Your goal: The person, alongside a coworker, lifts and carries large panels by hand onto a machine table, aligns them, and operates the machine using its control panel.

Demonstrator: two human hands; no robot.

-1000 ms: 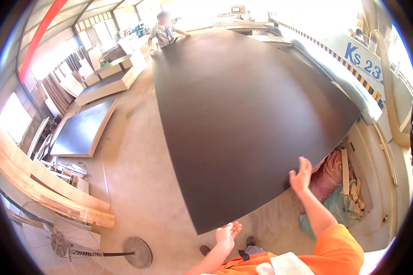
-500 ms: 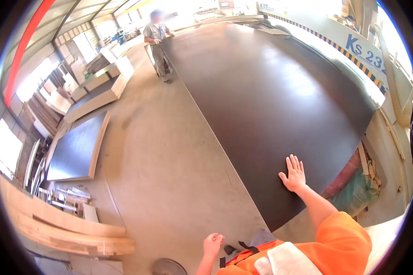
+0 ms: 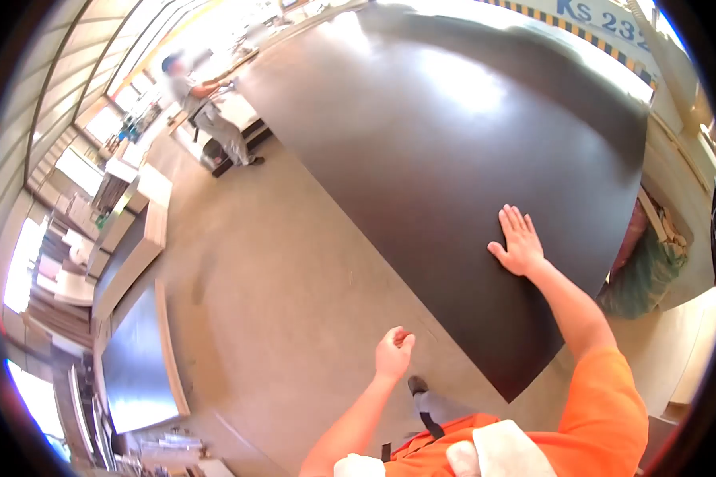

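A large dark-brown panel [image 3: 422, 183] with a smooth, shiny face stretches from just before me to the far side. My right hand [image 3: 519, 242] lies on its near part, palm down with the fingers stretched out. Off the panel's left edge, my left hand [image 3: 395, 354] hangs in the air over the floor, fingers curled in; I see nothing held in it. At the far left corner of the panel stands a co-worker [image 3: 207, 111] in grey, arms stretched toward the panel's edge.
A machine [image 3: 597, 32] marked "KS 232" with a striped band runs along the panel's far right. Green and reddish bags [image 3: 648, 274] sit beside the right edge. Stacked dark boards [image 3: 139, 366] and pale boards [image 3: 147, 219] lie on the left over the concrete floor [image 3: 247, 286].
My view has turned and tilted. My left hand has risen and come forward, still curled. My right hand stays flat on the panel. The co-worker now stands side-on with arms reaching out.
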